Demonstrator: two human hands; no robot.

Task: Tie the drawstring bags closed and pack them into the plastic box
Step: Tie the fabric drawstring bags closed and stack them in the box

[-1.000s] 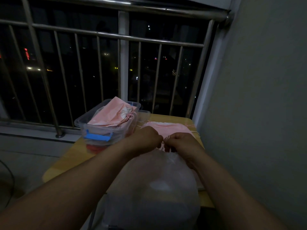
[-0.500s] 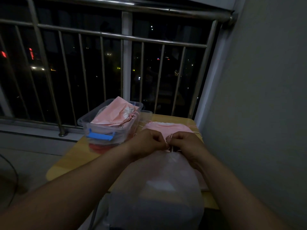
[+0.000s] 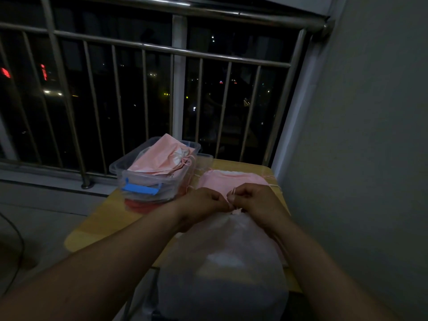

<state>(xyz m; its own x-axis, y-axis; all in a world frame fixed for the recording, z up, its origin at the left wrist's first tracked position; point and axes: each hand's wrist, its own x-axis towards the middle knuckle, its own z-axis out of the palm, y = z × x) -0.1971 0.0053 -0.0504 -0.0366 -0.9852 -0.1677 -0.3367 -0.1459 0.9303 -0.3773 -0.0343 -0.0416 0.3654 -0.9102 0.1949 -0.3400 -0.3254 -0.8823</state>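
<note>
A pale translucent drawstring bag (image 3: 224,258) lies in front of me, its gathered neck pointing away. My left hand (image 3: 203,205) and my right hand (image 3: 254,200) meet at that neck, each pinching the pink drawstring (image 3: 232,193), which loops up between the fingers. Beyond my hands a pile of pink bags (image 3: 234,179) lies flat on the yellow table (image 3: 97,225). At the table's far left corner stands the clear plastic box (image 3: 143,177) with a blue latch, and several pink bags (image 3: 162,156) are stacked in it above the rim.
A metal railing (image 3: 176,49) with vertical bars runs behind the table, dark night beyond. A grey wall (image 3: 359,158) stands close on the right. Bare floor lies to the left, with a dark cable (image 3: 16,232) curving on it.
My hands have stayed together at the bag's neck, and the drawstring loop now stands up between them. The view has shifted slightly to the left.
</note>
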